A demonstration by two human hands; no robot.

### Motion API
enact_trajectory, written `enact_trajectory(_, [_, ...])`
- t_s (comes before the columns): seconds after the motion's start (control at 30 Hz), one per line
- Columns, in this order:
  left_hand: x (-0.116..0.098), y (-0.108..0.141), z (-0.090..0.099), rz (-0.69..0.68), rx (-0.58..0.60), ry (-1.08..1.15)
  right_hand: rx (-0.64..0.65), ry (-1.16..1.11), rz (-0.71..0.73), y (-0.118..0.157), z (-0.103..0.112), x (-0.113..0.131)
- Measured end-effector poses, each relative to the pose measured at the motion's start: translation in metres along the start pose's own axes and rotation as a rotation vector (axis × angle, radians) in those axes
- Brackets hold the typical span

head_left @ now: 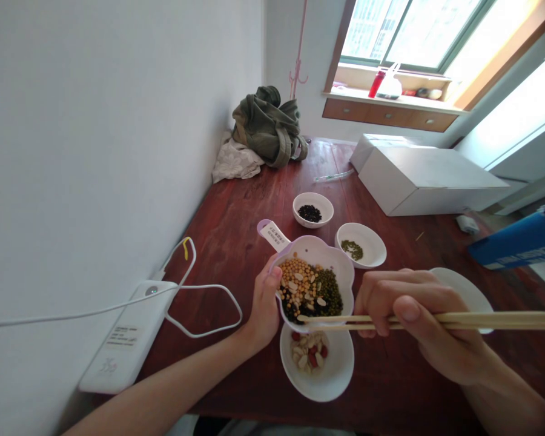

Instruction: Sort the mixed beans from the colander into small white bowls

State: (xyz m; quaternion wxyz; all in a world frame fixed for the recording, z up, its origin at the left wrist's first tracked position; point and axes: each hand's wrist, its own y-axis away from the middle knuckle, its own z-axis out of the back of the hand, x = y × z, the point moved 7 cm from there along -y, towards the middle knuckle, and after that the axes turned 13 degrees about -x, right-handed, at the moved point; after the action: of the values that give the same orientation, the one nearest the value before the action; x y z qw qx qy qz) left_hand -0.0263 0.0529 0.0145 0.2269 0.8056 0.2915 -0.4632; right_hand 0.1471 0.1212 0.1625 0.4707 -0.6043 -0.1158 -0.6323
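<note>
My left hand (266, 306) grips the rim of a flower-shaped white bowl (340, 257) with a lilac edge and a labelled handle. Yellow soybeans (295, 272), green mung beans (329, 290), dark beans and pale peanut pieces lie mixed in it. A pair of chopsticks (476, 320) is held in my right hand (418, 312), their tips down at the bowl's near side, among the beans. Whether the tips pinch a piece is too small to tell. Partly under the flower-shaped bowl stands a white bowl (318, 387) with peanuts (309, 352), some red-skinned.
Beyond are a bowl of black beans (309, 213) and a bowl with mung beans (352, 249). A white dish (463, 290) is partly behind my right hand. White boxes (431, 175), a blue box (518, 242), a green bag (267, 124) and a corded power strip (129, 339) surround the work area.
</note>
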Motion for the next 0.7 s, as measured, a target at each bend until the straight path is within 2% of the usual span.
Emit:
enact_trajectory(0.53, [-0.005,-0.001,-0.001,-0.054,-0.008,-0.008,-0.015,0.078,-0.012,-0.003,-0.011,-0.009])
enact_trajectory(0.7, [0.000,-0.001,-0.001,-0.023,0.019,0.019,-0.065,-0.006,0.052,0.000,0.000,0.005])
